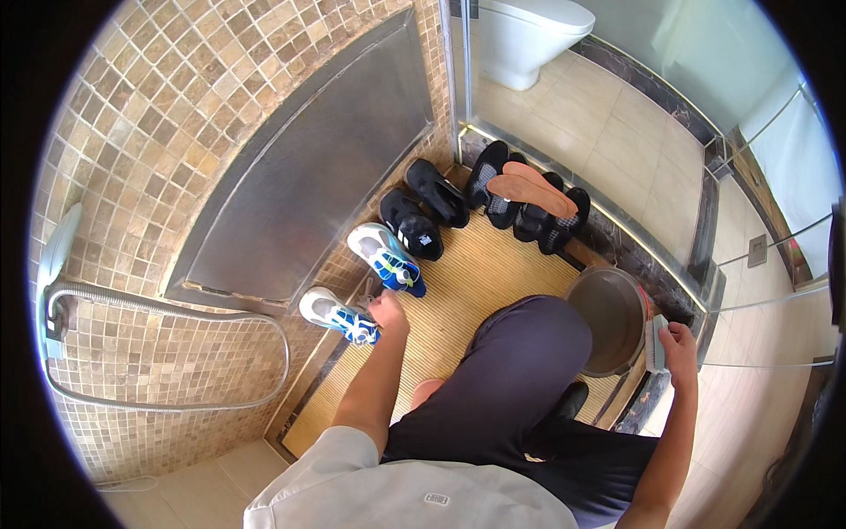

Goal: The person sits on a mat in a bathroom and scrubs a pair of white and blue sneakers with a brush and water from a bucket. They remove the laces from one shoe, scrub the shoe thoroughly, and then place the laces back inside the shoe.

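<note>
"Pale grey shirt [405, 498] nearest the camera, then dark trousers [498, 375], one bent knee close against the left side of a round brown basin [608, 322]."

"And the hands?"

"Right hand [680, 353], to the basin's right, grips a pale grey brush [655, 344] just beside the rim. Left hand [388, 311], well left of the basin, is curled at a white-and-blue sneaker [330, 310] — whether it grips the shoe, I cannot tell."

"Where is that sneaker?"

"Far left of the basin, by the edge of a ribbed yellow mat [480, 273]. Its matching sneaker [385, 256] sits near it, also left of the basin."

"Anything else?"

"Beyond the basin, two brown insoles [531, 189] lie across a row of black footwear [562, 231] — with two black shoes [423, 207] farther left."
</note>
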{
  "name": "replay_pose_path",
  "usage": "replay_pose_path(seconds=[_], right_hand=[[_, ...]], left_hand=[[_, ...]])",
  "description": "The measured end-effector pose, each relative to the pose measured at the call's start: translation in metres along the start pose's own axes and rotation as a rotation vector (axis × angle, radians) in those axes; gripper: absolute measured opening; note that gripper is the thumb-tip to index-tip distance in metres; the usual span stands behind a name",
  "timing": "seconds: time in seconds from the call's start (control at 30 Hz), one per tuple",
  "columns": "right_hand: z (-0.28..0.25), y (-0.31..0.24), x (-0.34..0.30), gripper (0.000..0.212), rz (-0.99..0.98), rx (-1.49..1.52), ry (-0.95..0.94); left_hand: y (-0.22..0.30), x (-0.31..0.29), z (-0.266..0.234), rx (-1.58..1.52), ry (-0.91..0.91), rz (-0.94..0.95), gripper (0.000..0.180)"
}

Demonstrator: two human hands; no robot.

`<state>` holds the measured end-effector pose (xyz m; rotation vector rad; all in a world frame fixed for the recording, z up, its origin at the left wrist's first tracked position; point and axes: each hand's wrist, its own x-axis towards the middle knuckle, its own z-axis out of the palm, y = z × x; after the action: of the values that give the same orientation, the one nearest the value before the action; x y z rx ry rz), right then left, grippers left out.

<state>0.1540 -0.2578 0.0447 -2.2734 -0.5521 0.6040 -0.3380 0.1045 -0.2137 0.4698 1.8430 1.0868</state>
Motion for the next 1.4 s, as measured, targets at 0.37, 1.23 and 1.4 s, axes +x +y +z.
replay_pose_path(seconds=[0.37, 1.23, 1.4], right_hand=[[0.000, -0.008, -0.005, 0.036, 0.078, 0.127, -0.028], [0.005, -0.021, -0.009, 0.026, 0.142, 0.161, -0.067], [0.006, -0.025, -0.010, 0.024, 0.127, 0.128, -0.064]], left_hand=[[0.040, 0.040, -0.002, 0.754, -0.284, 0.412, 0.050], [0.000, -0.062, -0.072, 0.813, -0.522, 0.618, 0.045], [-0.022, -0.070, -0.124, 0.328, -0.556, -0.313, 0.033]])
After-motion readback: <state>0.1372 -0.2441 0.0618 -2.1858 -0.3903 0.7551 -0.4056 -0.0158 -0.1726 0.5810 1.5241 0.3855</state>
